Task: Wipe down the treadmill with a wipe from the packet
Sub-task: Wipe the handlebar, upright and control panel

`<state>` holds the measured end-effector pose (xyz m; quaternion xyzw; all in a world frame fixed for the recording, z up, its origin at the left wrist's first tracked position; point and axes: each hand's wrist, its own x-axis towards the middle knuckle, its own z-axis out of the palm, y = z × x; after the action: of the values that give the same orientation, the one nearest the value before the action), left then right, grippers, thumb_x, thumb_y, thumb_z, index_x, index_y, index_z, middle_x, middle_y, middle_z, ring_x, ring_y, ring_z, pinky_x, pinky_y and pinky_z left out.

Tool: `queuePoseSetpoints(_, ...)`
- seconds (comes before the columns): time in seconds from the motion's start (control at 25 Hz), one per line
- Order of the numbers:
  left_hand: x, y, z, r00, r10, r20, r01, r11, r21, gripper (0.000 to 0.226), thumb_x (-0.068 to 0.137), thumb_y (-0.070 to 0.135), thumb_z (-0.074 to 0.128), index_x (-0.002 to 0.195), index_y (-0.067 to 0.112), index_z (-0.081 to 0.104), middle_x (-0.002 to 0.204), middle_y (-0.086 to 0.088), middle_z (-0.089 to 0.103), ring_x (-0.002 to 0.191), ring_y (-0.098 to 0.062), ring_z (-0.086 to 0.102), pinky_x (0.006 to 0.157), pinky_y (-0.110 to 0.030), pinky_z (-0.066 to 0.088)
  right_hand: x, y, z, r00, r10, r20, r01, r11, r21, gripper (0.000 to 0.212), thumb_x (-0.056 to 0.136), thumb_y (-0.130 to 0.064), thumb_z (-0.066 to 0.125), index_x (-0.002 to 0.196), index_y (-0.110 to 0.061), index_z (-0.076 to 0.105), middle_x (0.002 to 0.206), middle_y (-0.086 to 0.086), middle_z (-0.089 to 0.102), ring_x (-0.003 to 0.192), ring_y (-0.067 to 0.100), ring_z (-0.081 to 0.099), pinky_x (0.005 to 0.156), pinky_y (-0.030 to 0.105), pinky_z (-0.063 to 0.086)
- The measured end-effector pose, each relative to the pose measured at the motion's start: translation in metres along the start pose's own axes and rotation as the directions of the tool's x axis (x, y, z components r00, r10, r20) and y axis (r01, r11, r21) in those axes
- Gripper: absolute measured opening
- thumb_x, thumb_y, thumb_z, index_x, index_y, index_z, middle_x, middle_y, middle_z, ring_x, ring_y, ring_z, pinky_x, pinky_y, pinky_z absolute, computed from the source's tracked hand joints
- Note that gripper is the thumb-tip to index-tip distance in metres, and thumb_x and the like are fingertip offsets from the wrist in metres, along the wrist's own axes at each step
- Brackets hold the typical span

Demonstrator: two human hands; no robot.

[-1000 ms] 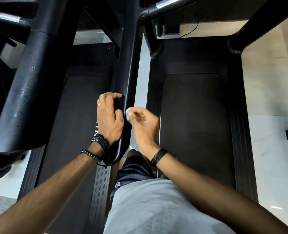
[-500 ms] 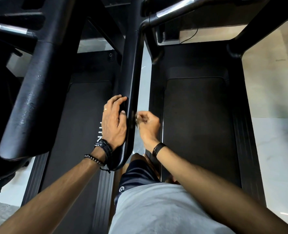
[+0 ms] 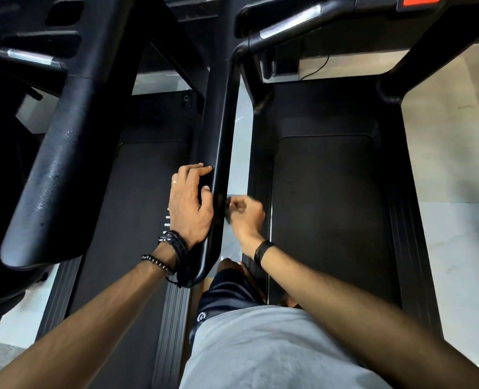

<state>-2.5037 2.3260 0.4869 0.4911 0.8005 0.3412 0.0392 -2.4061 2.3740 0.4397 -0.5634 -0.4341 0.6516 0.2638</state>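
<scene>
Left hand (image 3: 191,203) flat against handrail (image 3: 218,153) left face, fingers loosely spread. Right hand (image 3: 245,214) curled round blurred wad, likely wipe (image 3: 228,204), touching rail's right side. Narrow floor gap (image 3: 239,153) beyond, second treadmill belt (image 3: 328,220) right.

Black treadmill handrail (image 3: 218,153) runs lengthwise; blurred wipe (image 3: 229,204) pressed against side.

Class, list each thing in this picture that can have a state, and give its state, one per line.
left hand: rests on the handrail's left side, fingers laid over it.
right hand: blurred; fingers curled round a wipe, at the handrail's right side.
wipe: bunched small in the right hand, against the rail.
handrail: black, fixed, glossy.
right treadmill belt: bare, nobody on it.
</scene>
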Motion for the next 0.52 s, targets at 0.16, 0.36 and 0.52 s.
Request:
queuePoseSetpoints(0.16,0.024,0.007,0.007,0.996,-0.069,-0.056,0.072,0.996,0.049,0.034,0.077,0.025,0.038,0.098,0.009,0.060,0.101,-0.004,0.052,0.093,-0.018,0.044,0.075,-0.037,0.041,-0.021,-0.019,-0.003,0.994,-0.094,0.049,0.088,0.989,0.116,0.034,0.088,0.007,0.067,0.077,-0.024,0.069,0.075,-0.006,0.070,0.072,0.008,0.067,0.075,0.026,0.059)
queuePoseSetpoints(0.36,0.052,0.010,0.018,0.999,-0.043,0.012,0.042,0.993,0.109,0.025,0.081,0.026,0.047,0.099,0.013,0.057,0.105,-0.003,0.049,0.096,-0.022,0.045,0.082,-0.042,0.041,0.018,-0.033,0.008,0.994,-0.097,-0.045,0.099,0.994,0.047,0.032,0.084,0.016,0.059,0.082,-0.014,0.070,0.078,-0.002,0.070,0.073,0.009,0.064,0.074,0.027,0.054)
queuePoseSetpoints(0.52,0.054,0.004,0.020,1.000,-0.008,0.012,0.007,0.998,0.070,0.030,0.089,0.028,0.047,0.113,0.015,0.060,0.118,-0.001,0.052,0.104,-0.019,0.046,0.089,-0.039,0.040,-0.005,-0.029,-0.004,0.996,-0.050,0.074,0.045,0.997,0.066,0.017,0.088,0.006,0.067,0.089,-0.010,0.073,0.076,-0.005,0.069,0.069,0.003,0.063,0.069,0.016,0.054)
